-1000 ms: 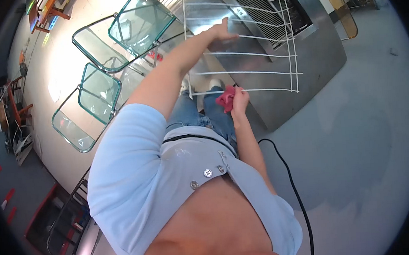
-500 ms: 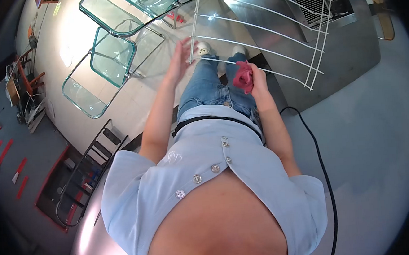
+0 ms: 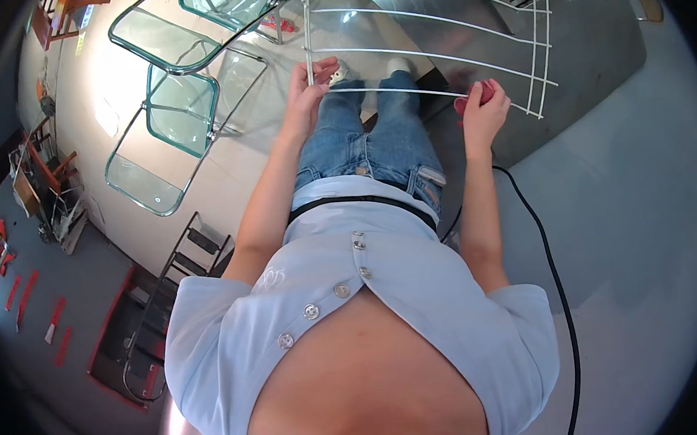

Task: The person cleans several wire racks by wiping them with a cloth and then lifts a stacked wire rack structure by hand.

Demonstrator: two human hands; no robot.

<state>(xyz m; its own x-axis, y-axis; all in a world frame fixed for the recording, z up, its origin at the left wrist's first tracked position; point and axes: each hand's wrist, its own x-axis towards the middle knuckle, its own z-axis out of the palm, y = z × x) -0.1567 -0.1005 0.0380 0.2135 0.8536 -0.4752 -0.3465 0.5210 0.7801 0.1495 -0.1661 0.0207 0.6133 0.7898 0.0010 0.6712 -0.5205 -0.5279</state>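
A white wire rack (image 3: 426, 51) with long parallel bars spans the upper middle of the head view. My left hand (image 3: 305, 101) is closed on its near left corner, thumb and fingers around the upright wire. In my right hand (image 3: 487, 116) is a bunched dark pink cloth (image 3: 460, 108), pinched around the rack's nearest bar close to its right end. Most of the cloth is hidden behind my fingers.
Behind the rack stands a stainless steel counter (image 3: 519, 108) with a grille set into it. Folding chairs (image 3: 183, 108) with clear green-tinted seats are at the left. A black cable (image 3: 554, 284) hangs down at the right.
My left hand has closed on the rack's corner from an open pose beside it. My right hand has moved right with the cloth and onto the nearest bar.
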